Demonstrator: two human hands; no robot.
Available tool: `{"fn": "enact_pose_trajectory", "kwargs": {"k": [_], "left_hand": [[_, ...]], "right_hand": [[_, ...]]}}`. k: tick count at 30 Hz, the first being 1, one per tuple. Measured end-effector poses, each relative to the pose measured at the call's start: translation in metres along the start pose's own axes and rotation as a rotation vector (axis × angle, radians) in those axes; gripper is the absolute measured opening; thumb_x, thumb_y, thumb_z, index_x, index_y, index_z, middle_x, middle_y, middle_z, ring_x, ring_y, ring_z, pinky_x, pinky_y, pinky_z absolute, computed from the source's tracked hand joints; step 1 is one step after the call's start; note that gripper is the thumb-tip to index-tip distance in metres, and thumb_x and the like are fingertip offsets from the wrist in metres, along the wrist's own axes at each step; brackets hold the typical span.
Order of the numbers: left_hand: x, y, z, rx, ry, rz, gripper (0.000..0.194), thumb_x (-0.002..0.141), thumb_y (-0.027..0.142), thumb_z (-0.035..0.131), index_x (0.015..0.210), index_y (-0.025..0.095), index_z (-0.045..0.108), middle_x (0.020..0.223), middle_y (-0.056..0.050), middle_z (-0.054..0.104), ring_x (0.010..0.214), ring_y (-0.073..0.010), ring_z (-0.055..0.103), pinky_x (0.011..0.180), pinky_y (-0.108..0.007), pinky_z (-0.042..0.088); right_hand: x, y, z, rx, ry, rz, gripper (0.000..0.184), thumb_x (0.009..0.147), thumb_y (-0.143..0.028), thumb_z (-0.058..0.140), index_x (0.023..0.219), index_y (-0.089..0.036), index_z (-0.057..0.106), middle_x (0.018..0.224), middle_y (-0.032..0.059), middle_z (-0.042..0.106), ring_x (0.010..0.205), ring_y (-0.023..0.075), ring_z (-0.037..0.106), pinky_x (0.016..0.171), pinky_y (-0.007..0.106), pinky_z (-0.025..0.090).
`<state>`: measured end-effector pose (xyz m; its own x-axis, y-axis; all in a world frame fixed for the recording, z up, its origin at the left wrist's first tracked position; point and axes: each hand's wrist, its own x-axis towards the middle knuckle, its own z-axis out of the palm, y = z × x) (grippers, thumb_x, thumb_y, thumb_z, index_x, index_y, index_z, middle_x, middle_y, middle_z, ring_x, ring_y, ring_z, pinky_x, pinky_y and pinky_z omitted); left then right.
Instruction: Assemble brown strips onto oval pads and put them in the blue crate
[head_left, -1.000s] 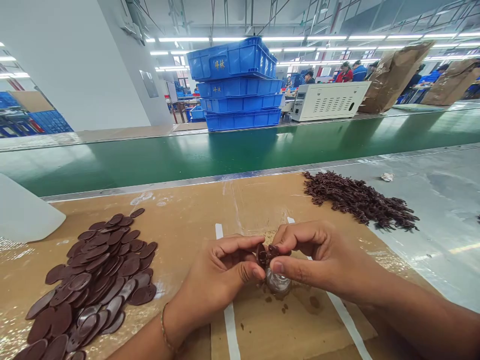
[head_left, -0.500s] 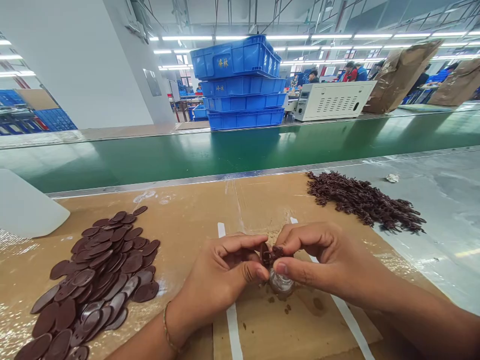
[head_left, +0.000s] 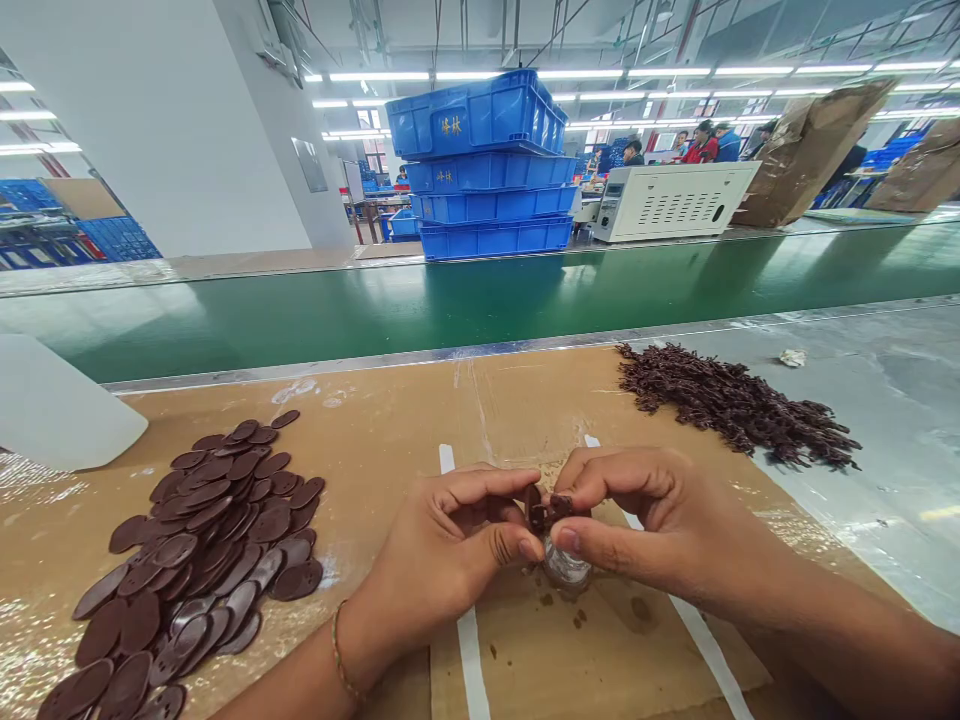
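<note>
My left hand [head_left: 450, 545] and my right hand [head_left: 637, 515] meet over the cardboard work mat [head_left: 390, 440]. Both pinch a small dark brown piece [head_left: 544, 510] between thumbs and fingers. Right under it a small clear round thing [head_left: 564, 568] sits on the mat. A heap of flat brown oval discs [head_left: 202, 560] lies to the left of my left hand. A pile of small dark brown spiky parts [head_left: 735, 405] lies at the far right of the mat.
A green conveyor belt [head_left: 450, 300] runs across behind the mat. Stacked blue crates [head_left: 484, 165], a white machine box [head_left: 667, 200] and brown sacks [head_left: 806, 150] stand beyond it. A white container [head_left: 52, 405] sits at the left. People work far behind.
Both hands stay pinched on the small brown piece with only slight finger shifts. The view has drifted a little to the left.
</note>
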<state>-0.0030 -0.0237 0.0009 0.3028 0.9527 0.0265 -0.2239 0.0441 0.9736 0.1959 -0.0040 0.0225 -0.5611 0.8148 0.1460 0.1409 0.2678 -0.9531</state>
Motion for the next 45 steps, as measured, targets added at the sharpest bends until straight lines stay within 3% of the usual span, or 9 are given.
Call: {"fn": "enact_pose_trajectory", "kwargs": {"k": [12, 24, 45], "left_hand": [[-0.0003, 0.0059, 0.0021, 0.011, 0.046, -0.011, 0.034, 0.059, 0.016, 0.088, 0.092, 0.023, 0.08, 0.083, -0.003, 0.077, 0.07, -0.0115, 0.067, 0.071, -0.022, 0.054], [-0.0002, 0.0051, 0.0006, 0.068, 0.053, 0.074, 0.033, 0.061, 0.011, 0.086, 0.091, 0.023, 0.08, 0.079, -0.001, 0.073, 0.072, -0.0115, 0.065, 0.07, -0.021, 0.053], [0.0, 0.0086, 0.0042, 0.1, 0.083, 0.072, 0.029, 0.061, 0.009, 0.085, 0.086, 0.022, 0.08, 0.073, 0.0, 0.074, 0.067, -0.0112, 0.067, 0.068, -0.021, 0.054]], "right_hand": [[0.0021, -0.0025, 0.0004, -0.038, 0.009, 0.023, 0.019, 0.082, -0.03, 0.071, 0.069, -0.017, 0.065, 0.072, 0.001, 0.063, 0.066, 0.0124, 0.057, 0.061, 0.025, 0.046], [0.0009, -0.004, 0.0, -0.05, 0.012, 0.019, 0.019, 0.081, -0.032, 0.072, 0.07, -0.017, 0.068, 0.074, 0.0017, 0.065, 0.068, 0.0131, 0.059, 0.064, 0.026, 0.047], [-0.0006, -0.0017, 0.0018, -0.015, 0.023, 0.041, 0.018, 0.08, -0.032, 0.074, 0.07, -0.018, 0.068, 0.075, 0.0022, 0.066, 0.071, 0.0146, 0.061, 0.067, 0.028, 0.047]]}}
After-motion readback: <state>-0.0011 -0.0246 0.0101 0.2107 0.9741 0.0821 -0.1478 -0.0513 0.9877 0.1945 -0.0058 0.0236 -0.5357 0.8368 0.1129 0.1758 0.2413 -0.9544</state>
